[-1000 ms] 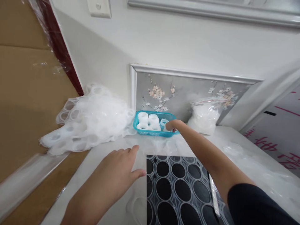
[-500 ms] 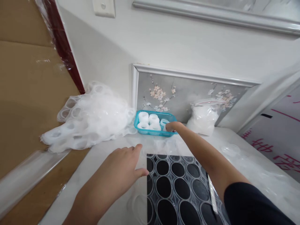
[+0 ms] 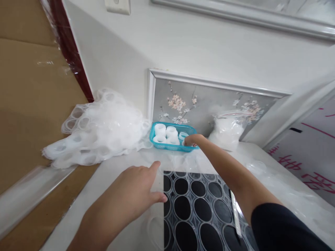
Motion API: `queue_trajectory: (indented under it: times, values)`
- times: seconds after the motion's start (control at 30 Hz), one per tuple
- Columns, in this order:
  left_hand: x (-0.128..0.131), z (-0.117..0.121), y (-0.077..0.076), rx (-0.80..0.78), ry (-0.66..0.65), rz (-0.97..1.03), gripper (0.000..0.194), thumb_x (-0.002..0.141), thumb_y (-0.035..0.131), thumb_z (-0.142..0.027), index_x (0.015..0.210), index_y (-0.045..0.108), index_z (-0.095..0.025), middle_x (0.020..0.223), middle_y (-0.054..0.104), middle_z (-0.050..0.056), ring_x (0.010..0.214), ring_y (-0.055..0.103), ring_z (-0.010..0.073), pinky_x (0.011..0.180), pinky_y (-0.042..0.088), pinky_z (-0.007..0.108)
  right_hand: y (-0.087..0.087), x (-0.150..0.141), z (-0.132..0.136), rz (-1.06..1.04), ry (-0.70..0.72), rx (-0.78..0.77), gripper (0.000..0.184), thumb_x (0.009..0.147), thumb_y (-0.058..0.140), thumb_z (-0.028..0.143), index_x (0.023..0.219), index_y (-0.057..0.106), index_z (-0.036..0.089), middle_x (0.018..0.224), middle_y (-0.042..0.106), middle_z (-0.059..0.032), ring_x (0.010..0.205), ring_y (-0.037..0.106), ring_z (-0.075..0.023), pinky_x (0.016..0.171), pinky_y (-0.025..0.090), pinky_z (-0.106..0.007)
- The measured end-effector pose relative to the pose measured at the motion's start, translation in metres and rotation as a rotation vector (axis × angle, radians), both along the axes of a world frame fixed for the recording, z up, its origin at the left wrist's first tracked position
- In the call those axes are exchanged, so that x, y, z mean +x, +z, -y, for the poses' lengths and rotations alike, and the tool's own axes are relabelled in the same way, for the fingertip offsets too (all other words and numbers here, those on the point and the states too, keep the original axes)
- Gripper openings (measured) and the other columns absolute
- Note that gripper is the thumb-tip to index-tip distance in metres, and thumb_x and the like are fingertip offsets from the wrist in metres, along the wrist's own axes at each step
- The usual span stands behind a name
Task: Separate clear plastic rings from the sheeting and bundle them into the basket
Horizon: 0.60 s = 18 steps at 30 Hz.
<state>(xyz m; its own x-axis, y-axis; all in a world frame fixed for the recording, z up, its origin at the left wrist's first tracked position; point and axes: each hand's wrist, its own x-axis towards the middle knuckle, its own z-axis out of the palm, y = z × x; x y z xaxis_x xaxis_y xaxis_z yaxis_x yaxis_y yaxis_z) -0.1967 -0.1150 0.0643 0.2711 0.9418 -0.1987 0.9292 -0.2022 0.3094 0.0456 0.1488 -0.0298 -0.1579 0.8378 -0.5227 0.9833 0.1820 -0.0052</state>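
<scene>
My right hand (image 3: 192, 140) reaches into the right end of a blue plastic basket (image 3: 171, 147). Its fingers are bent down among clear rings (image 3: 183, 134), and what they grip, if anything, is hidden. Several stacks of white rings (image 3: 160, 129) fill the basket's left part. My left hand (image 3: 141, 184) hovers over the table, thumb and forefinger apart, holding nothing. Close to its thumb lies a black sheet (image 3: 203, 208) covered by a clear film with rows of large round outlines.
A heap of translucent perforated sheets (image 3: 104, 129) is on the left beside cardboard (image 3: 34, 104). A zip bag of white material (image 3: 227, 131) leans against a framed flower picture (image 3: 209, 94). A white strip (image 3: 236, 216) crosses the black sheet's right side. Clear film (image 3: 282, 195) lies at right.
My right hand stays in the basket with its fingers slightly shifted. My left hand has barely moved and keeps its spread. The view has shifted a little.
</scene>
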Motion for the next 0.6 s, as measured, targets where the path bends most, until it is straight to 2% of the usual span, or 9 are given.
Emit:
queue_trajectory:
  times: [0.1,0.27,0.47,0.6]
  values:
    - [0.0,-0.001,-0.001,0.013,-0.002,-0.003,0.048,0.079,0.063,-0.048,0.121,0.06,-0.025,0.083,0.069,0.005,0.082,0.064,0.0294,0.064,0.043,0.034,0.004,0.001,0.002,0.047,-0.025,-0.082,0.024,0.093,0.059,0.033,0.106,0.062,0.013,0.098,0.066,-0.0046,0.079,0.064,-0.0141,0.069,0.056,-0.031]
    - [0.003,0.002,0.001,0.026,0.003,-0.013,0.041,0.079,0.062,-0.045,0.114,0.063,-0.022,0.089,0.071,0.008,0.086,0.065,0.0306,0.066,0.045,0.035,0.008,0.009,0.002,-0.067,-0.015,-0.075,0.016,0.084,0.068,0.024,0.097,0.068,0.014,0.081,0.067,-0.0047,0.052,0.057,-0.0081,0.052,0.049,-0.023]
    - [0.01,0.004,0.002,0.058,-0.029,-0.013,0.042,0.078,0.062,-0.042,0.114,0.064,-0.022,0.088,0.072,0.008,0.086,0.066,0.0303,0.069,0.047,0.035,0.01,0.025,0.0,-0.194,-0.02,-0.043,0.027,0.088,0.06,0.02,0.114,0.066,0.017,0.083,0.07,-0.0051,0.045,0.056,-0.0054,0.052,0.049,-0.02]
    - [0.013,0.004,0.002,0.016,-0.011,-0.02,0.044,0.078,0.061,-0.042,0.117,0.063,-0.021,0.094,0.072,0.01,0.093,0.066,0.0329,0.075,0.049,0.039,0.008,0.029,0.001,-0.221,-0.021,-0.026,0.038,0.085,0.063,0.017,0.122,0.063,0.022,0.084,0.071,-0.0051,0.042,0.055,-0.0056,0.051,0.049,-0.021]
